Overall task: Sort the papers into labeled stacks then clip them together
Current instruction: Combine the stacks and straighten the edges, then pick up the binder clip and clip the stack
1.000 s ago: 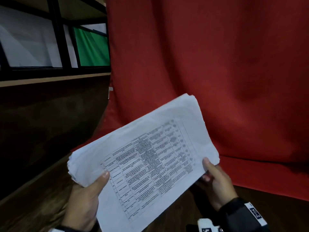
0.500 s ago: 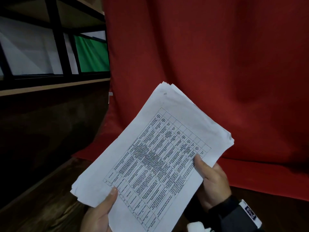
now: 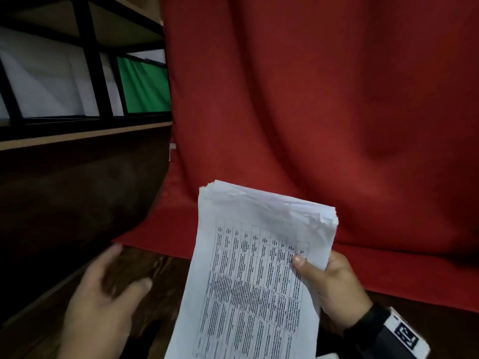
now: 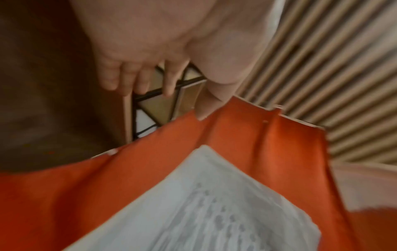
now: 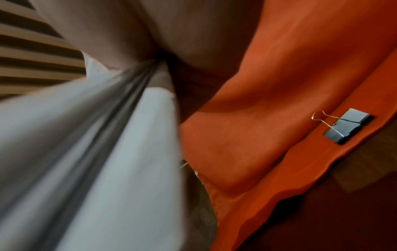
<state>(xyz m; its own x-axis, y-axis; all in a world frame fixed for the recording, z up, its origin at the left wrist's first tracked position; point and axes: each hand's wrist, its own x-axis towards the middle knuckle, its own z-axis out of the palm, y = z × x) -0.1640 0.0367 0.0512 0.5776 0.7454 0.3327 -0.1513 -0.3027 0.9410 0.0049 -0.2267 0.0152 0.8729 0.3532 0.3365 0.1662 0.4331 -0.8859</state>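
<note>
A stack of white papers [image 3: 254,275] with a printed table on the top sheet stands nearly upright in the air above the wooden table. My right hand [image 3: 326,278] grips its right edge, thumb on the front and fingers behind. In the right wrist view the paper stack [image 5: 86,144] runs out from that grip. My left hand [image 3: 103,301] hovers to the left of the papers, fingers loose and apart, holding nothing. The left wrist view shows the left hand [image 4: 154,81] spread above the papers [image 4: 204,203]. A black binder clip [image 5: 343,126] lies on the red cloth.
A red cloth [image 3: 324,112] hangs as a backdrop and drapes onto the dark wooden table [image 3: 155,268]. A black-framed shelf [image 3: 85,73] with white and green panels stands at the upper left. A dark wall runs below the shelf.
The papers have turned from slanted to nearly upright. My left hand has let go of the lower left corner and moved away to the left. The right hand keeps its grip.
</note>
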